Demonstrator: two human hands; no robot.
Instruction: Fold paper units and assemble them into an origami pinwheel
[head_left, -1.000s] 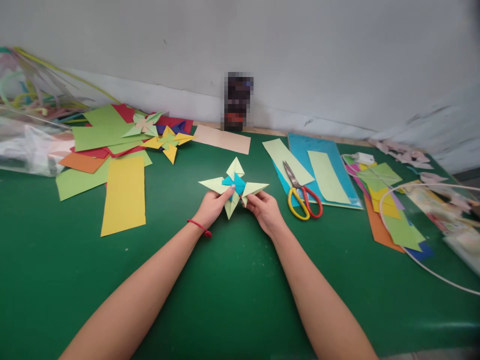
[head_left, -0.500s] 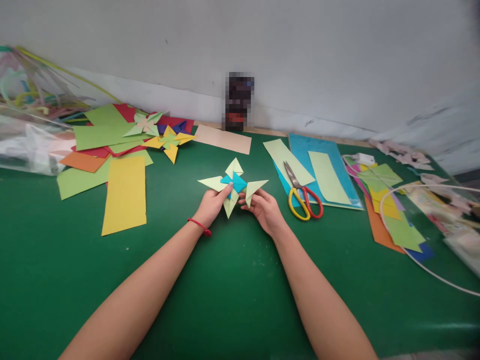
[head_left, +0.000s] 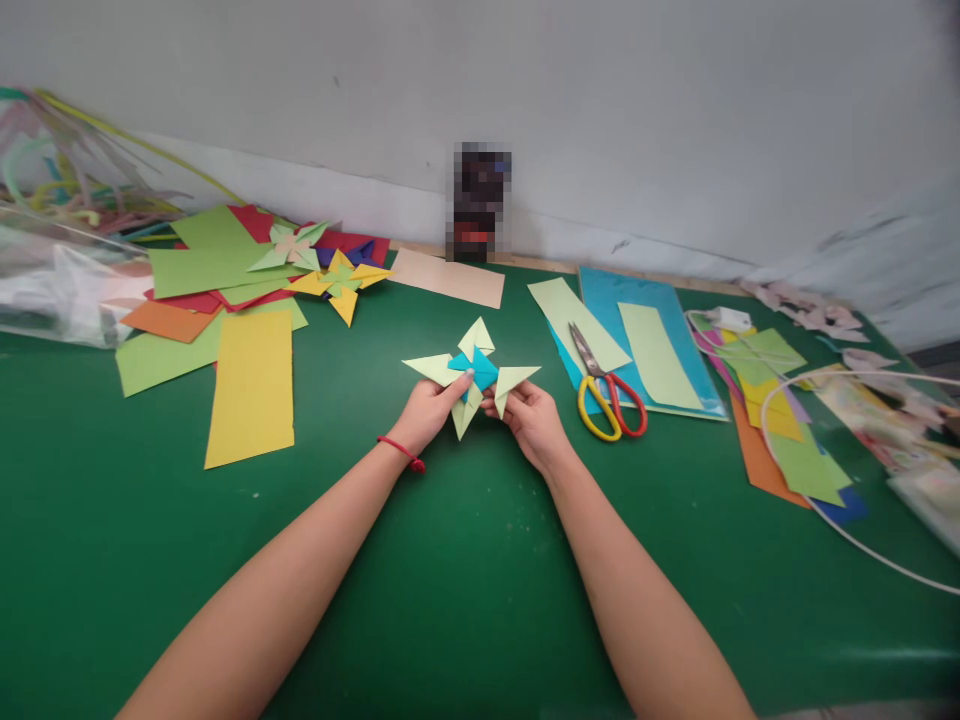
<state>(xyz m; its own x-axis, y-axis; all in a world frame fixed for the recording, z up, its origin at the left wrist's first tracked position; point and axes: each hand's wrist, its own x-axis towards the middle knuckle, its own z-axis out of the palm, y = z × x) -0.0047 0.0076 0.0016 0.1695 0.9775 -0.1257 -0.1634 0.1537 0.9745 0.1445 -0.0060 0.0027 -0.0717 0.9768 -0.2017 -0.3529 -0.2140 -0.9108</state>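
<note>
Pale green and blue paper, folded into a four-pointed star [head_left: 486, 368], blue in the middle. Left hand [head_left: 427, 412] grips it: thumb pressed flat on the blue centre, other fingers underneath, mostly hidden. Right hand [head_left: 536, 425] has fingers curled closed around the right point, partly behind it. Star sits between both hands, over the middle of the green tabletop [head_left: 480, 580]; can't tell if it touches the surface. Red cord bracelet [head_left: 401, 452] on left wrist.

Right of the hands: scissors [head_left: 598, 374], one yellow handle, one red, blades slightly apart, tips lying on a pale green strip [head_left: 574, 315]. Second pale green strip [head_left: 658, 355] on a blue sheet [head_left: 607, 287]. Farther right, coloured paper scraps, white cable [head_left: 763, 410], white adapter [head_left: 729, 319].

Left: yellow rectangle [head_left: 251, 390] overlapping green sheets; beyond, a yellow star [head_left: 344, 305] with green centre, and a green star [head_left: 270, 260] with beige centre. Beige strip [head_left: 450, 278] near the wall [head_left: 300, 80]. Clear plastic [head_left: 82, 290], far left. Dark pixelated object [head_left: 478, 195] upright against wall.
</note>
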